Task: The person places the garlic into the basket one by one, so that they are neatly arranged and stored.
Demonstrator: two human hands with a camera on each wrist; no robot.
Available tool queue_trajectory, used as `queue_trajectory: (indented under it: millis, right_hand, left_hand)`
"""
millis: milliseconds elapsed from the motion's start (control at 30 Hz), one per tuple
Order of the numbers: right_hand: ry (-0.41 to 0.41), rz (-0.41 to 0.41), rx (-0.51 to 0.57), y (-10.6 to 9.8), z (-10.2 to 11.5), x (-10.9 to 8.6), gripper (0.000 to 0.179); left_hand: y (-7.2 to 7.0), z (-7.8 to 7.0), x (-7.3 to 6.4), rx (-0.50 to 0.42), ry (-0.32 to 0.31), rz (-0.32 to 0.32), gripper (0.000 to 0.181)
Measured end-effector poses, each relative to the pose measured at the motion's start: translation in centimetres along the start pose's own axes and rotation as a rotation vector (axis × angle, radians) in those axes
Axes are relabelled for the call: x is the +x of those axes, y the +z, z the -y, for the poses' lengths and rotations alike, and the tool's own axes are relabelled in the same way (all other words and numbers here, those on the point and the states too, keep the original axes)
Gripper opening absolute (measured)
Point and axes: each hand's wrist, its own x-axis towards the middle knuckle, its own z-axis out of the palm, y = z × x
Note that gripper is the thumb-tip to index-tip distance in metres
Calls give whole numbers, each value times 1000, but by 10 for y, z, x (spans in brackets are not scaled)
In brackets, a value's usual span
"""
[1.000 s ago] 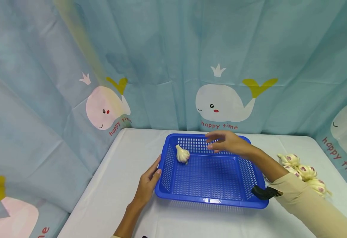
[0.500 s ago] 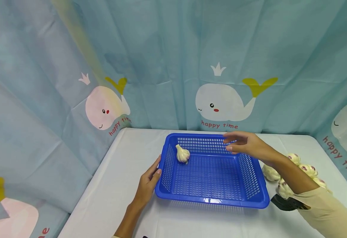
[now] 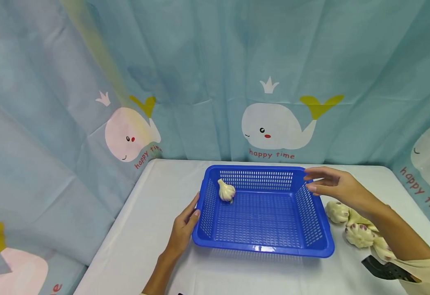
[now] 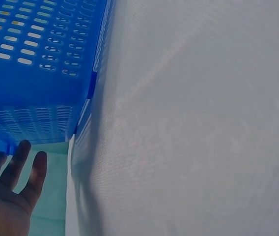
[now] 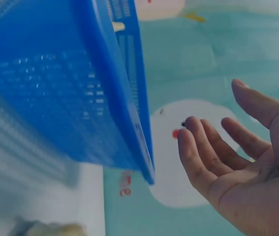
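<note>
A blue plastic basket (image 3: 262, 248) stands on the white table (image 3: 152, 229). One garlic bulb (image 3: 226, 191) lies in its far left corner. My left hand (image 3: 183, 224) rests with straight fingers against the basket's left wall (image 4: 41, 73), where the left hand (image 4: 7, 196) shows its fingers relaxed. My right hand (image 3: 333, 185) hovers empty over the basket's far right corner, fingers loosely spread. In the right wrist view the right hand (image 5: 237, 167) is open beside the basket's rim (image 5: 125, 113). Several garlic bulbs (image 3: 358, 234) lie on the table right of the basket, under my right forearm.
A blue curtain with white whales (image 3: 274, 127) hangs close behind the table and along its left side. A black wrist strap (image 3: 384, 270) shows at my right sleeve. The table's left edge (image 3: 104, 241) drops off near my left arm.
My right hand has moved from over the basket's far middle to its far right corner, still empty. The left hand and the garlic bulb in the basket have stayed put.
</note>
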Motion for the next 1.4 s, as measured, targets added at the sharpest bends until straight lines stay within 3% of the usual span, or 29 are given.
queue_trajectory:
  millis: [333, 600, 1000, 1267, 1400]
  right_hand:
    - [-4, -97, 2, -26, -36, -37, 52]
    - [100, -190, -30, -44, -73, -60, 49]
    - [254, -300, -95, -65, -109, -93, 67]
    - [290, -306, -108, -79, -129, -111, 87]
    - [292, -327, -131, -81, -135, -115, 88]
  left_hand:
    - [2, -2, -1, -1, -11, -7, 53]
    - [3, -2, 0, 5, -15, -9, 53]
    - [2, 0, -1, 12, -18, -5, 53]
    - [2, -1, -1, 3, -24, -14, 53]
    - [0, -3, -1, 2, -34, -16, 53]
